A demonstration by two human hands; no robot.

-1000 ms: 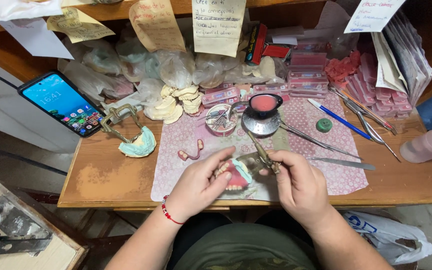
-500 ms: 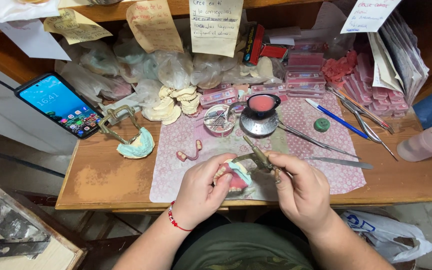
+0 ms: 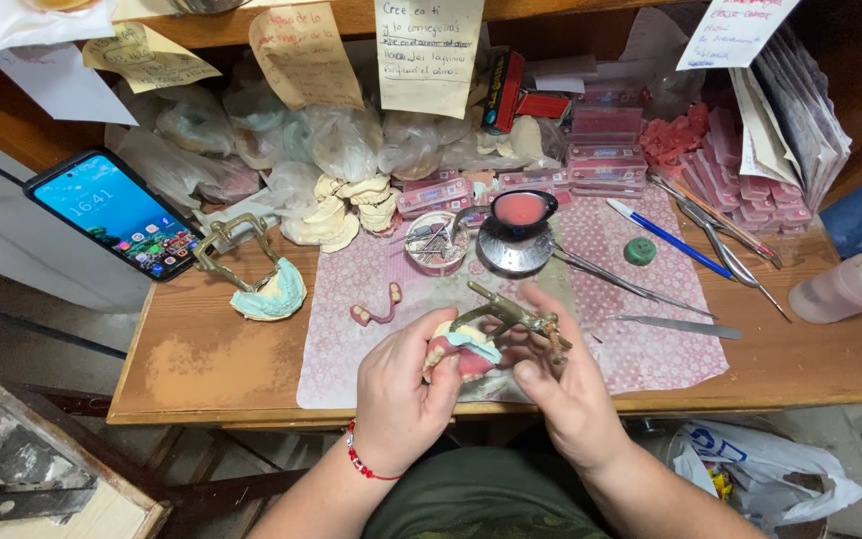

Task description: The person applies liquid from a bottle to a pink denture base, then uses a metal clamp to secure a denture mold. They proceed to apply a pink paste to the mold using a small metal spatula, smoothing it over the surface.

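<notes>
While we looked down at lower centre, our left hand (image 3: pixel 401 394) cupped the denture model (image 3: pixel 459 351), fingers curled around it, and our right hand (image 3: pixel 563 384) pinched its brass articulator frame (image 3: pixel 511 314) just above the patterned mat (image 3: pixel 631 349).

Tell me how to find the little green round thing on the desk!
Start at the wooden desk and look at the pink patterned cloth spread across its middle. Near the cloth's far right part, a small green round cap lies just left of the blue pen. It is the only green, button-shaped thing there; everything beside it is long and thin, like the pen and the metal tools.
</notes>
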